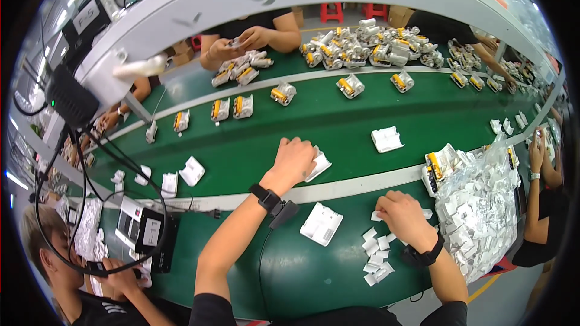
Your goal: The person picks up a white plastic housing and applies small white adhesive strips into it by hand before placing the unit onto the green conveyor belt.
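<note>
White plastic housing point(318, 163) on the green conveyor belt point(338, 124): my left hand point(294, 158) grasps it. My right hand point(403, 215) pinches small white pieces point(376, 258) beside a flat white tray point(321, 223).

green table point(338, 127) with a pale grey stripe point(362, 182); white plastic trays point(386, 139), some holding yellow parts point(346, 86) (across the belt); black wristbands point(264, 195); red stools point(331, 12).

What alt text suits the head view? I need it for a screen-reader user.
A person's left hand presses a white plastic casing on the green conveyor belt, while the right hand picks at small white parts. Another white casing lies between them; a co-worker's hands work opposite.
</note>
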`<state>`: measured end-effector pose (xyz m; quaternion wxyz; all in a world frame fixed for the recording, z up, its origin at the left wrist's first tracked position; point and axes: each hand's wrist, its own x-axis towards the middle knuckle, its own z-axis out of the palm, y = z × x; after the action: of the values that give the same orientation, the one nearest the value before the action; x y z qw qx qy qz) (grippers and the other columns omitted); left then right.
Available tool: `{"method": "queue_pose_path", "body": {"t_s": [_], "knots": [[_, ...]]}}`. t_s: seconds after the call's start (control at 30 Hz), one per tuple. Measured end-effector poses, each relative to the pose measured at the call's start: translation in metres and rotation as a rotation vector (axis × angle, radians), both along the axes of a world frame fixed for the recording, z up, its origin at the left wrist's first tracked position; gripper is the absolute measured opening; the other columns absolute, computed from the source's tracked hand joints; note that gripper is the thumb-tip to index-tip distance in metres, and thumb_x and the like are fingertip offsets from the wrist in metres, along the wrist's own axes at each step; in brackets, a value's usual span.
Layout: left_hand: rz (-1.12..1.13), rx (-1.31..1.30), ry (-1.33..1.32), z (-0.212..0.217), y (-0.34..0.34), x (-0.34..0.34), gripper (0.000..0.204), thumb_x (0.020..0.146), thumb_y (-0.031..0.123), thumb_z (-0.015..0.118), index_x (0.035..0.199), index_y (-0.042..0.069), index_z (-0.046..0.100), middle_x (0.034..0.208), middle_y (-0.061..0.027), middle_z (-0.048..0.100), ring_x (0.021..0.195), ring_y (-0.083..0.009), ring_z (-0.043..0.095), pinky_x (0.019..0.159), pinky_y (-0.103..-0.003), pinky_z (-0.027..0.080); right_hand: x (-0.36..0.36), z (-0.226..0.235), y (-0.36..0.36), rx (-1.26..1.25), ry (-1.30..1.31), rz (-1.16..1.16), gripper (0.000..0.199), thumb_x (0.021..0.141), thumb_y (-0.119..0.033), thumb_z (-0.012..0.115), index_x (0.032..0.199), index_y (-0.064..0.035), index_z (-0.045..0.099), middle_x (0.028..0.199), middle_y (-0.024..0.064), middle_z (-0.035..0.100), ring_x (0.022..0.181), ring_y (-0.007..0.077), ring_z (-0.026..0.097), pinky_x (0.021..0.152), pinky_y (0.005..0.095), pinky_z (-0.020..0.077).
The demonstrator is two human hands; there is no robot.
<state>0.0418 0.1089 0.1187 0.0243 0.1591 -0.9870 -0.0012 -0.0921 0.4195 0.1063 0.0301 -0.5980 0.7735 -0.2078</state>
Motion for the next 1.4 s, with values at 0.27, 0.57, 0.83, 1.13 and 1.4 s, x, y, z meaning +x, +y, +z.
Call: {"method": "queue_pose_path", "body": {"t_s": [0.27,0.57,0.83,1.13,1.4], "knots": [[-0.065,-0.018,-0.036,-0.009,0.000,-0.014,0.012,0.084,0.018,0.071,0.082,0.008,0.077,0.087,-0.0147,0.072,0.094,-0.0367,0.070,0.085,-0.054,0.052,0.004,-0.003,-0.015,-0.048,-0.010,0.088,0.011,0.088,-0.013,0.076,0.092,-0.0110,0.066,0.090,0.0063,0.063,0.092,0.0301,0.067,0.081,0.0449,0.0525],[-0.039,0.065,-0.125,-0.010,-0.017,-0.044,0.010,0.077,0.015,0.071,0.079,0.006,0.076,0.085,-0.0214,0.074,0.085,-0.0434,0.072,0.076,-0.052,0.059,0.011,0.002,-0.027,0.011,-0.041,0.113,0.013,0.086,-0.010,0.077,0.092,-0.0105,0.065,0.091,0.0062,0.062,0.092,0.0295,0.066,0.079,0.0436,0.0512],[-0.031,0.019,-0.189,0.011,-0.002,-0.055,0.013,0.074,0.005,0.072,0.086,0.003,0.077,0.097,-0.0198,0.077,0.092,-0.0384,0.076,0.089,-0.051,0.059,0.011,0.010,-0.033,-0.093,-0.030,0.078,0.012,0.087,-0.012,0.077,0.091,-0.0110,0.065,0.090,0.0066,0.061,0.090,0.0305,0.065,0.079,0.0442,0.0517],[-0.291,-0.199,-0.118,0.007,0.016,-0.018,0.012,0.092,0.018,0.070,0.100,0.013,0.076,0.103,-0.0094,0.068,0.100,-0.0310,0.069,0.085,-0.048,0.051,0.018,0.019,-0.023,-0.127,0.043,0.079,0.011,0.094,-0.019,0.074,0.098,-0.0126,0.065,0.092,0.0060,0.062,0.092,0.0295,0.067,0.078,0.0452,0.0535],[-0.364,0.009,0.028,0.059,0.060,0.036,0.017,0.096,0.028,0.072,0.098,0.011,0.074,0.098,-0.0075,0.067,0.094,-0.0294,0.066,0.081,-0.043,0.051,0.010,0.019,-0.009,-0.142,-0.008,0.040,0.016,0.092,-0.016,0.073,0.106,-0.0111,0.065,0.099,0.0074,0.065,0.101,0.0303,0.068,0.084,0.0460,0.0536]]}}
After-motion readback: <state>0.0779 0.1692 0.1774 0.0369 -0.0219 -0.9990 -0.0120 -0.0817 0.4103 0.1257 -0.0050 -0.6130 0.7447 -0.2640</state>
